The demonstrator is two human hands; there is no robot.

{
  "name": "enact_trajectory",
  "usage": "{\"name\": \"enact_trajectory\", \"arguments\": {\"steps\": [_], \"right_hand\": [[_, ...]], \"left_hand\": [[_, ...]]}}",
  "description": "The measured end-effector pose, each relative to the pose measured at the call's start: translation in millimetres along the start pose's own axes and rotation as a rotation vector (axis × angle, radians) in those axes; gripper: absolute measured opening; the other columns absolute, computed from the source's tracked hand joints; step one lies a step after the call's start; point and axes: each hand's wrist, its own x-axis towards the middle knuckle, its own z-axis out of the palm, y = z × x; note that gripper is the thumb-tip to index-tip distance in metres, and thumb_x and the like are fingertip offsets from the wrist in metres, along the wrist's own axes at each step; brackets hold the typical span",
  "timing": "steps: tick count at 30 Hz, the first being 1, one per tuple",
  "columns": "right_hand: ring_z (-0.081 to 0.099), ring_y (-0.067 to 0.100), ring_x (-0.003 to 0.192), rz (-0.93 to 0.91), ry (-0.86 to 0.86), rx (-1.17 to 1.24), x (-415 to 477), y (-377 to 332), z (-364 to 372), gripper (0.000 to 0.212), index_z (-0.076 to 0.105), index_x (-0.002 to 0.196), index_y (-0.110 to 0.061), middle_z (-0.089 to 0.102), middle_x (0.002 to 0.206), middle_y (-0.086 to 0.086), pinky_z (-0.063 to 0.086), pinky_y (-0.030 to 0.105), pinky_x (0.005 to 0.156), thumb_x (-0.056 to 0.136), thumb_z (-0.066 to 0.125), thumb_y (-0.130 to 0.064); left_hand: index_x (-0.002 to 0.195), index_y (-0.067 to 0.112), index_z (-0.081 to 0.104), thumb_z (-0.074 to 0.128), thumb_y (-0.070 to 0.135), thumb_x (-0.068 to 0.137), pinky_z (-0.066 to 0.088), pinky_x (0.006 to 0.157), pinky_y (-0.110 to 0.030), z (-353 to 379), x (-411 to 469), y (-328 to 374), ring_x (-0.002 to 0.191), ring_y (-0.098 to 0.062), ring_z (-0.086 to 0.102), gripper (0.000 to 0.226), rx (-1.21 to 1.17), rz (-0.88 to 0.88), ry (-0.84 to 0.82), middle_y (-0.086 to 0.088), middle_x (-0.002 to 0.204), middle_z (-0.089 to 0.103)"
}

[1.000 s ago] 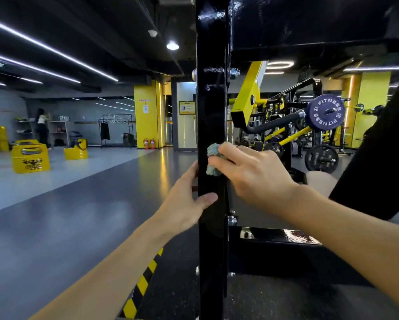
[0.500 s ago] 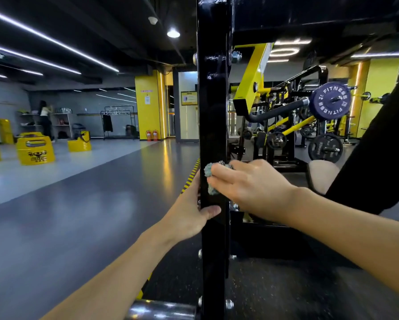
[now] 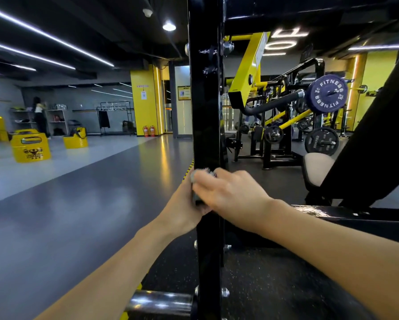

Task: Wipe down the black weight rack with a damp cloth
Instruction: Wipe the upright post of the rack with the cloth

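The small grey cloth point(image 3: 202, 174) sits pressed on the front of the glossy black rack point(image 3: 205, 112) upright, mid-height, blurred fingers of the right hand point(image 3: 231, 192) curled over it. The left hand point(image 3: 181, 207) grips the rack just below. A chrome peg point(image 3: 159, 301) juts left lower down; open floor point(image 3: 67, 215) lies left, a padded seat point(image 3: 318, 167) right.

Right hand point(image 3: 231, 192) with cloth point(image 3: 199, 173) on black rack upright point(image 3: 205, 112), left hand point(image 3: 182, 204) around it

Head-worn wide-angle view, facing forward and slightly down, close against the black rack upright point(image 3: 205, 112)
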Motion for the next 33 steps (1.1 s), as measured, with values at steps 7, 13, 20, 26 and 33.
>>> {"name": "enact_trajectory", "arguments": {"steps": [7,13,20,26,33], "right_hand": [[0.048,0.022,0.059,0.086,0.000,-0.020,-3,1,-2,0.019,0.063,0.093,-0.010,0.039,0.107,0.006,0.023,0.028,0.037,0.080,0.051,-0.005],[0.050,0.023,0.062,-0.083,-0.020,0.009,-13,4,3,0.014,0.063,0.092,-0.009,0.046,0.108,0.008,0.032,0.030,0.037,0.083,0.054,-0.003],[0.047,0.022,0.054,-0.013,-0.017,0.035,-25,-20,16,0.020,0.059,0.097,-0.009,0.044,0.104,0.007,0.021,0.028,0.040,0.078,0.054,-0.002],[0.052,0.023,0.057,0.150,0.003,0.088,-27,-19,12,0.029,0.061,0.111,-0.009,0.045,0.107,0.005,0.033,0.029,0.036,0.085,0.049,-0.004],[0.054,0.023,0.060,0.014,-0.071,0.106,-43,-28,21,0.020,0.065,0.103,-0.008,0.046,0.106,0.006,0.037,0.030,0.035,0.085,0.056,-0.002]], "left_hand": [[0.139,0.038,0.038,0.074,0.018,0.086,0.042,0.099,-0.022,2,0,-7,0.122,-0.002,0.053,0.067,-0.041,-0.022,-0.017,0.030,0.121,0.057],[0.137,0.034,0.043,0.076,0.015,0.085,0.046,0.103,-0.027,11,-8,-19,0.118,0.000,0.057,0.065,-0.097,-0.038,-0.008,0.023,0.119,0.062],[0.142,0.008,0.038,0.069,-0.007,0.085,0.044,0.080,-0.004,19,-21,-16,0.099,0.009,0.060,0.067,-0.134,0.001,0.026,0.006,0.116,0.062],[0.155,0.021,0.020,0.071,-0.003,0.086,0.044,0.079,-0.002,24,-28,-24,0.103,0.013,0.057,0.089,-0.196,-0.035,0.006,0.005,0.136,0.053],[0.158,0.030,0.005,0.067,-0.003,0.090,0.046,0.079,-0.003,32,-44,-41,0.093,0.023,0.056,0.098,-0.221,-0.125,-0.057,0.023,0.117,0.051]]}}
